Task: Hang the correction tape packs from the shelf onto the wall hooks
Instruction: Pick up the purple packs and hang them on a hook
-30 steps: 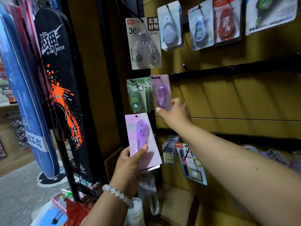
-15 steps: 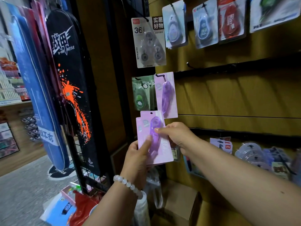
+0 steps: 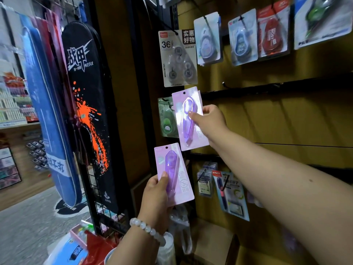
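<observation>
Right hand (image 3: 209,120) raised to the brown wall panel (image 3: 286,115), thumb and fingers pinching a purple correction tape pack (image 3: 188,119) by its right edge and blister, card upright with a slight tilt, its punched hole near the top. Just behind and to the left, a green pack (image 3: 165,119) hanging on the wall, partly covered by the purple card. Lower down, left hand (image 3: 155,190) wrapped round the bottom of a second purple pack (image 3: 173,174), thumb laid across the front of the clear blister, a white bead bracelet (image 3: 147,229) on the wrist. Whether more cards sit behind that second one, impossible to tell. Above, a grey three-piece value pack (image 3: 178,58) on a hook, with a row of blue, red and green-and-white packs hanging further right. A black rail (image 3: 277,87) running across the panel right of the raised pack. Below the right forearm, pen refill cards (image 3: 230,194) hanging low on the wall. To the left, a black racket bag with an orange splash (image 3: 87,104) and a blue bag (image 3: 47,115) on a wire rack.
</observation>
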### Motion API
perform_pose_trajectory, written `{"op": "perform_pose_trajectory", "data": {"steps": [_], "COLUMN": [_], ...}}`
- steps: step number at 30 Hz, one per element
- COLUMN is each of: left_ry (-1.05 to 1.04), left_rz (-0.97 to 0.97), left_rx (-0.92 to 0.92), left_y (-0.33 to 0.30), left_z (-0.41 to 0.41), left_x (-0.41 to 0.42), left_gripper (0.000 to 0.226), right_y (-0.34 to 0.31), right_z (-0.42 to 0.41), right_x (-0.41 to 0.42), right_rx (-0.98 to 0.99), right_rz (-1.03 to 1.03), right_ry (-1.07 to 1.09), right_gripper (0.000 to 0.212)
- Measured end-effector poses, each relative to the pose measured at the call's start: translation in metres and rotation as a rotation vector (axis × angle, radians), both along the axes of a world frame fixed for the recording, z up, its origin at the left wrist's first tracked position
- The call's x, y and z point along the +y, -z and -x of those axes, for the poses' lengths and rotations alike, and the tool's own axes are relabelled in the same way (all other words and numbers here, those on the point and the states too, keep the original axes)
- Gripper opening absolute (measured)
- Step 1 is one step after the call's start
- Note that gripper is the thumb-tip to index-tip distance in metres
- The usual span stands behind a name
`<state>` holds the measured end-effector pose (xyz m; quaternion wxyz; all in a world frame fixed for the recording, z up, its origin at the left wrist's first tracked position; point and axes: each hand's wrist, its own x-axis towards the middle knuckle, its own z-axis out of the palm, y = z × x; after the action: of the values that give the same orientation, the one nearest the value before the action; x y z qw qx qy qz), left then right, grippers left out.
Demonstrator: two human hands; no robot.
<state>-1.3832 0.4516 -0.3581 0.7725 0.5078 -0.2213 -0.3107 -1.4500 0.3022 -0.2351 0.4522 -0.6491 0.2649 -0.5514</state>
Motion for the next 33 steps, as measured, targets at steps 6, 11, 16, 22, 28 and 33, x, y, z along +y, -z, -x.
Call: {"op": "perform_pose_trajectory", "data": {"steps": [6,11,16,22,28,33], "left_ry": [-0.020,-0.025,-0.037,-0.024,-0.026,0.015], "left_rz": [-0.016,-0.023,-0.040,-0.051,-0.037,-0.032], "left_rx": [-0.002,0.016,0.011,-0.002,-0.041,-0.062], "left_y": [0.006,0.010,0.011,0.014,0.014,0.012], "left_z": [-0.005,-0.009,-0.007,-0.007,-0.006,0.001], "left_x": [0.000,-0.002,-0.002,-0.004,-0.007,-0.011], "left_gripper": [0.015,0.014,0.015,0.015,0.015,0.016], "right_y": [0.012,0.014,0.011,0.002,0.032,0.079], "right_z": [-0.005,-0.009,-0.018,-0.013,0.009,0.027], "right_x": [-0.001,0.001,-0.003,-0.028,-0.017,0.029], "right_rx": [0.026,-0.013,-0.006,0.166,0.325,0.379], "right_rz": [0.022,0.030,-0.010,-0.048,0.043,-0.191], "right_ry": [0.086,0.159,0.172,0.291,0.497,-0.092], "right_gripper": [0.039,0.033,0.034,0.036,0.056,0.046]}}
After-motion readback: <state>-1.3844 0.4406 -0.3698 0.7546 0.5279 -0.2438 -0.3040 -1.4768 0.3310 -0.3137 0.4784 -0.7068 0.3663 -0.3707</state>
